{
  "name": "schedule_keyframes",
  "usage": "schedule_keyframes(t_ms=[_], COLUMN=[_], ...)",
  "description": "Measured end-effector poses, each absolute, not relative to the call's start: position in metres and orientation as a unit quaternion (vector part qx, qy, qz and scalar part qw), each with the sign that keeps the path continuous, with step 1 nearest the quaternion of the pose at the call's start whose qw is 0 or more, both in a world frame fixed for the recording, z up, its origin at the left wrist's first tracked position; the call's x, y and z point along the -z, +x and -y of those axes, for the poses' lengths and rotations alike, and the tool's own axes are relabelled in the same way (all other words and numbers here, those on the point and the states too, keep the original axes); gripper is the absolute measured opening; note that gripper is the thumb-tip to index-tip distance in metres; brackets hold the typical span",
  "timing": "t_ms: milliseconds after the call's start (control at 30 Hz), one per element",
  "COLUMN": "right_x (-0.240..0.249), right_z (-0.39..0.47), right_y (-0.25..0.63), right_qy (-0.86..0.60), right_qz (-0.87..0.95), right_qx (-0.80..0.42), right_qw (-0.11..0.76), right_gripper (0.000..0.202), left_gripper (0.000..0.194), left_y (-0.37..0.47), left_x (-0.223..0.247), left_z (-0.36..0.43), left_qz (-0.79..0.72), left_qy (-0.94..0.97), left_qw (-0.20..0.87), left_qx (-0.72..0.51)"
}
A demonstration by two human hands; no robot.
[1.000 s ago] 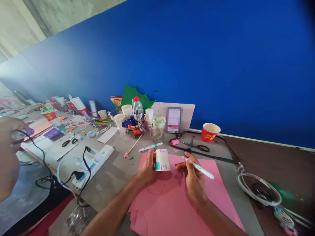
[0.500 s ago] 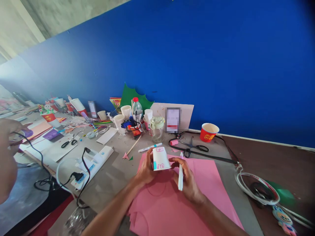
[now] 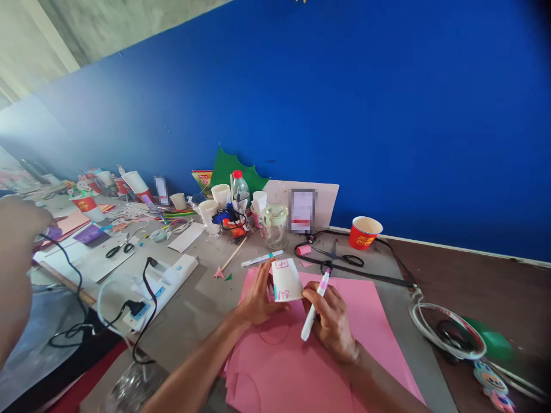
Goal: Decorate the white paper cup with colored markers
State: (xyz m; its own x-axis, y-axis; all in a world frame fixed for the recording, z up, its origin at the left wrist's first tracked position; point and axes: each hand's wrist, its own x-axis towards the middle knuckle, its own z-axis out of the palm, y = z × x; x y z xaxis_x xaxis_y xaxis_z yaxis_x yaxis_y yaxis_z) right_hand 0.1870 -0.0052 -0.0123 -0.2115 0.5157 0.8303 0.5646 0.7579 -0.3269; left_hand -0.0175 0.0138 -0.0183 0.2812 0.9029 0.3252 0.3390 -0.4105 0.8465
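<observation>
A white paper cup [image 3: 287,279] with pink marker drawings and a bit of blue is held upside down over the pink paper [image 3: 297,367]. My left hand [image 3: 259,298] grips it from the left, with some fingers hidden behind it. In my right hand [image 3: 334,324] is a white marker [image 3: 315,307], its pink end pointing up and away from me. The fingertips of that hand touch the cup's lower right edge. A blue-and-white marker [image 3: 262,258] lies just beyond the paper.
Black scissors [image 3: 338,256] and a black strap lie behind the paper, near a red paper cup [image 3: 365,232]. A lidded clear jar [image 3: 275,225] stands at the back. To the left are a power strip [image 3: 166,292] with cords and another person's arm [image 3: 17,269].
The cup has turned slightly and shifted a little to the right, so less blue shows. The marker in my right hand has swung from near upright to a slant. The other person's arm has moved slightly.
</observation>
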Motion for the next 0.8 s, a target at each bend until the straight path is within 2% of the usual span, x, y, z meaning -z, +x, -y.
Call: schedule_keyframes(t_ms=[333,600,800], right_x=[0.0069,0.0098,0.0154], right_z=[0.0067,0.0061,0.0046], right_y=[0.1869,0.1860,0.1841], right_qy=[-0.341,-0.337,-0.345], right_qz=[0.798,0.816,0.832], right_qx=[0.088,0.069,0.079], right_qw=[0.490,0.464,0.428], right_gripper=[0.029,0.036,0.030], left_gripper=[0.118,0.105,0.095], left_y=[-0.0215,-0.0211,-0.0205], left_x=[0.0239,0.0229,0.0253], left_z=[-0.0126,-0.0121,-0.0147], left_qz=[-0.410,-0.470,-0.498], left_qy=[0.756,0.756,0.770], left_qw=[0.315,0.259,0.215], left_qx=[-0.402,-0.374,-0.336])
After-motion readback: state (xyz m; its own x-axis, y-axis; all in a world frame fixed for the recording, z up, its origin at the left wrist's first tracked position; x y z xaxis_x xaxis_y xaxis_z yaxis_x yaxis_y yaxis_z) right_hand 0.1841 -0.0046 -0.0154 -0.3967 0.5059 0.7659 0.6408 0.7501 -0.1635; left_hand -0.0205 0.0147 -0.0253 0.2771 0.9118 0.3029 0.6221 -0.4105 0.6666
